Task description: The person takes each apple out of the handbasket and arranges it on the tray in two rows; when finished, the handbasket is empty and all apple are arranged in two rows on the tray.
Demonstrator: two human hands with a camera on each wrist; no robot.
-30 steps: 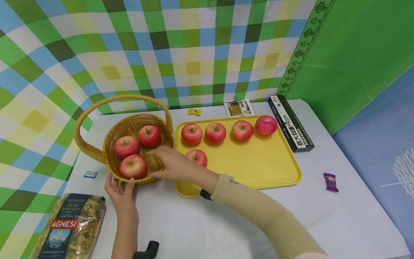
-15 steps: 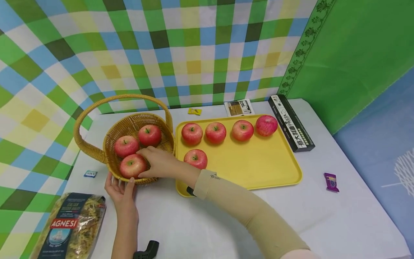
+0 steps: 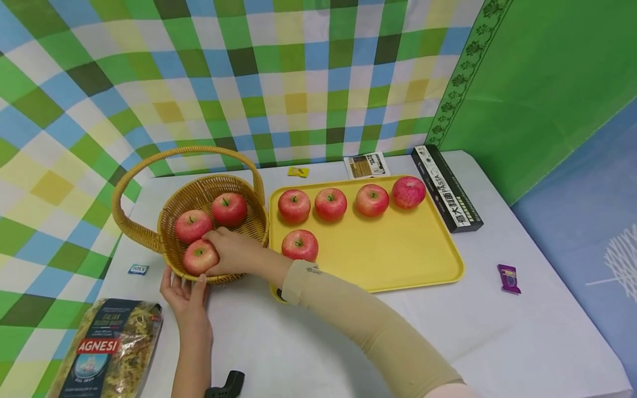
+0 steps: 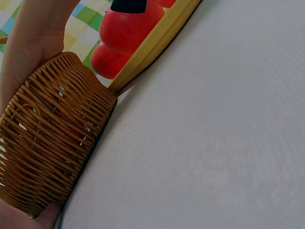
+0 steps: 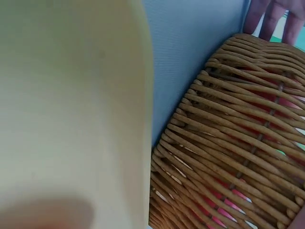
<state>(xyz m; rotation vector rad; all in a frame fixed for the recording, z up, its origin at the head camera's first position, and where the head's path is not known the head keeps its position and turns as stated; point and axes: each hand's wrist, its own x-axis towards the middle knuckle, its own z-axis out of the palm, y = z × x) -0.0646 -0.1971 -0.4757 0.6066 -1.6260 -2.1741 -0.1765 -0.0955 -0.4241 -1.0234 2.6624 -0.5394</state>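
Note:
In the head view, a wicker basket [image 3: 166, 243] with a tall arched handle holds three red apples. My right hand [image 3: 231, 251] reaches over its near right rim and grips the front apple [image 3: 200, 257]; some fingertips are hidden behind that apple. The other two apples, one on the left [image 3: 193, 225] and one at the back [image 3: 229, 209], lie close by. My left hand [image 3: 186, 296] rests against the basket's near outer wall, its fingers fairly straight and the thumb near the rim. In the right wrist view, fingers [image 5: 271, 21] of the left hand touch the weave.
Right of the basket lies a yellow tray [image 3: 388, 249] bearing several apples. A black pasta box [image 3: 448, 188] lies along its right end. A pasta bag [image 3: 106, 348] lies front left. Small wrapped sweets, including a purple one [image 3: 509, 279], are scattered on the white cloth.
My right hand has moved left inside the basket, from beside the front apple onto it. That apple has shifted slightly left. The left hand stays against the basket.

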